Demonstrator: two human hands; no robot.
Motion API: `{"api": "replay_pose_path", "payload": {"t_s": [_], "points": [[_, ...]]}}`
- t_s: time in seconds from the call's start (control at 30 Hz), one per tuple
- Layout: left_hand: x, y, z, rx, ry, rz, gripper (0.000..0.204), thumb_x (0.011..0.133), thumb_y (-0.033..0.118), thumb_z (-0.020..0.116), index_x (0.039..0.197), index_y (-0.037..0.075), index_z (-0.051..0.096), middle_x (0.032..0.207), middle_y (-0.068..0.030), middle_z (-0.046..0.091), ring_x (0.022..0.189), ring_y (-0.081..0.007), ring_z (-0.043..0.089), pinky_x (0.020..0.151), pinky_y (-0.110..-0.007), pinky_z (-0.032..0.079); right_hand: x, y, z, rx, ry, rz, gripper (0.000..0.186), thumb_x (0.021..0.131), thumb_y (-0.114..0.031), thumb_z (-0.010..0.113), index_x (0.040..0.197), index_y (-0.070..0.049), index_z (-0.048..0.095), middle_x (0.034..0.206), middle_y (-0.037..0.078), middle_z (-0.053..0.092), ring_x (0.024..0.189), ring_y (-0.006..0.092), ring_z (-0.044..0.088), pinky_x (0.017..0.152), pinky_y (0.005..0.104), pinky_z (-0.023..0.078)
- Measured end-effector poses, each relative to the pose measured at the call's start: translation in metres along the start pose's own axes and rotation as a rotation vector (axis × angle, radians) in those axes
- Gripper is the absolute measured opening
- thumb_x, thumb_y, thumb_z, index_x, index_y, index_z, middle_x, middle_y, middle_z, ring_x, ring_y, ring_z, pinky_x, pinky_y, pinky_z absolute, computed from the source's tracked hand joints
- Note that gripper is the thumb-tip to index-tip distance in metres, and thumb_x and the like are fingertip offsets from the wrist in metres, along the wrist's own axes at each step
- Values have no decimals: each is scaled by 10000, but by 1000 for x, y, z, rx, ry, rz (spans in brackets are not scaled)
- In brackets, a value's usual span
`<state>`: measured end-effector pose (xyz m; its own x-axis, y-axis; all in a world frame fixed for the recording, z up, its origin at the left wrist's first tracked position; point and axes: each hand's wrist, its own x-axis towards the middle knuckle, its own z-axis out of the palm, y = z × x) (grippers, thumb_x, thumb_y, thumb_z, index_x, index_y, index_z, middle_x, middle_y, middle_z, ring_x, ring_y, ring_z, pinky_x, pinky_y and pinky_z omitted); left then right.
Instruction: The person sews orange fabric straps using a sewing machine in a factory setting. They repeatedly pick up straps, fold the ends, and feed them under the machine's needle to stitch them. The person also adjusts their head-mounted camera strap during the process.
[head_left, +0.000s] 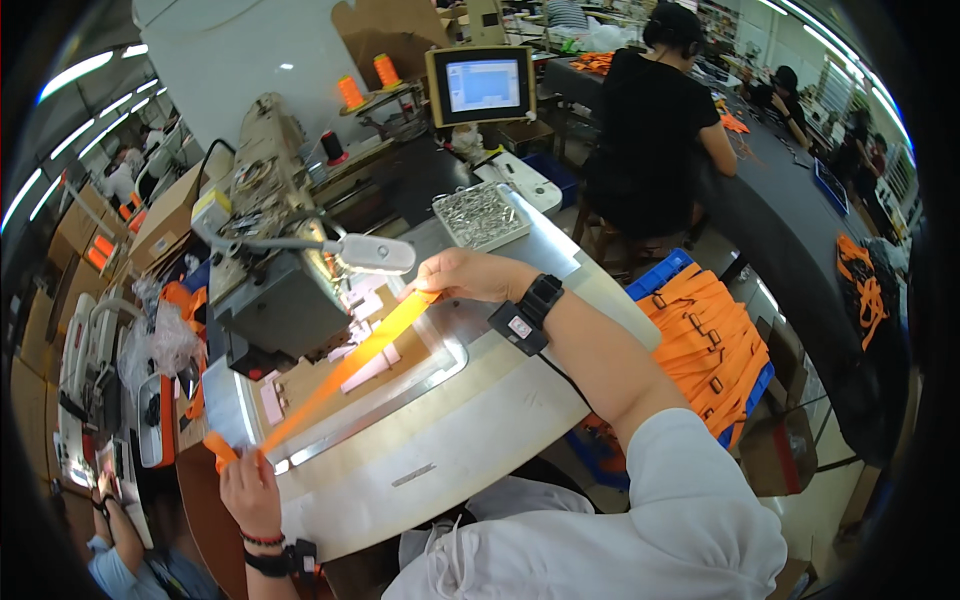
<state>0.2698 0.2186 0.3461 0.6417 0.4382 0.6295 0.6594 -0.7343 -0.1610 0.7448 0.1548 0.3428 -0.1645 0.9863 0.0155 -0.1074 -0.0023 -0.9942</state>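
The person wears white top (600, 545), black wristbands (541, 298), red bracelet (262, 541).

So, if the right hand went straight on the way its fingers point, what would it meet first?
For the right hand, likely the machine's grey housing; the lamp head sits near that line, and depth is unclear.

Sewing workshop: sewing machine (268, 165) is standing left of centre; orange thread spools (385, 70) are standing above; co-worker (648, 130) is sitting upper right.

I can read no lettering here: the monitor (482, 87) shows only blurred screen content, and the white label (520, 327) on the black wrist-worn box (505, 318), nearer than the monitor, is too small.
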Motion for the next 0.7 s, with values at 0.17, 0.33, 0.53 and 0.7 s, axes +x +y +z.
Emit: {"api": "replay_pose_path", "payload": {"t_s": [0.17, 0.33, 0.53, 0.7], "points": [[3, -7, 13, 64, -43, -129, 163, 810, 25, 658, 966, 24, 611, 846, -132, 553, 853, -324, 588, 814, -421, 448, 2, 9, 3, 145, -73, 208, 162, 1002, -195, 541, 990, -35, 554, 942, 76, 635, 902, 151, 659, 854, 306, 544], [-16, -41, 13, 149, -185, -137, 166, 868, 25, 594, 1034, 31, 593, 914, -124, 564, 887, -326, 576, 769, -420, 439, -1, 3, 6, 3, -69, 293, 195, 1006, -223, 552, 973, -31, 551, 909, 79, 654, 829, 154, 690, 722, 247, 562], [-19, -45, -30, -88, -716, -316, 712, 774, 160, 744, 1413, 53, 449, 1414, -186, 431, 1303, -400, 404, 1088, -491, 304, 0, 1, 19, -98, -94, 262, 215, 985, -263, 596, 950, -50, 593, 910, 51, 670, 806, 137, 702, 683, 224, 545], [50, 48, -51, -538, -480, -143, 499, 893, 68, 600, 1379, 27, 493, 1388, -199, 506, 1295, -376, 466, 1092, -413, 362, 3, 0, 31, -187, -64, 215, 220, 964, -275, 638, 965, -56, 615, 934, 23, 674, 797, 96, 672, 694, 209, 530]]}}
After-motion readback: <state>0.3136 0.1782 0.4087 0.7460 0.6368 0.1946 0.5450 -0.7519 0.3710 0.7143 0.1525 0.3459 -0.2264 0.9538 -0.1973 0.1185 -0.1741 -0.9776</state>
